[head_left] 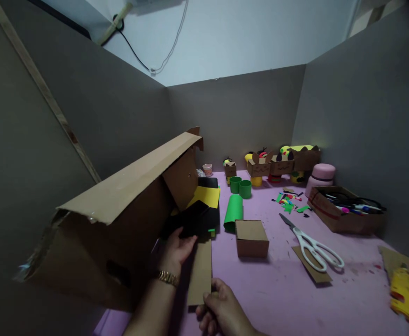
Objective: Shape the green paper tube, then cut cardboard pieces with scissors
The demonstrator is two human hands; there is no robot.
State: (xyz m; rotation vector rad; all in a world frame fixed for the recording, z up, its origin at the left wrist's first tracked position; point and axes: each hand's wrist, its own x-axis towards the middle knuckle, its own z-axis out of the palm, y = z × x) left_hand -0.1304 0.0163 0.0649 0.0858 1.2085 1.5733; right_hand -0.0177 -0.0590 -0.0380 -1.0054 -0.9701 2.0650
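Observation:
My right hand [223, 308] pinches the near right corner of a flat brown cardboard strip [200, 270], which lies lengthwise on the table. Just left of it, my left hand [178, 249], with a gold bracelet watch at the wrist, reaches under the large cardboard box. Its palm is partly turned up, fingers stretched out and thumb apart. The fingertips are against or beside a black sheet [190, 219], tilted over other paper; whether they touch it I cannot tell. A yellow sheet [206, 197] shows behind. The large cardboard box [134, 175] stands open on the left.
Right of the strip are a small cardboard box [252, 239], green paper roll [234, 210] and green rings [245, 189]. White-handled scissors [316, 249] rest on a cardboard scrap. Further right stand a pen box [344, 217] and pink bottle [319, 179]. Cardboard-headed figures [258, 168] line the back.

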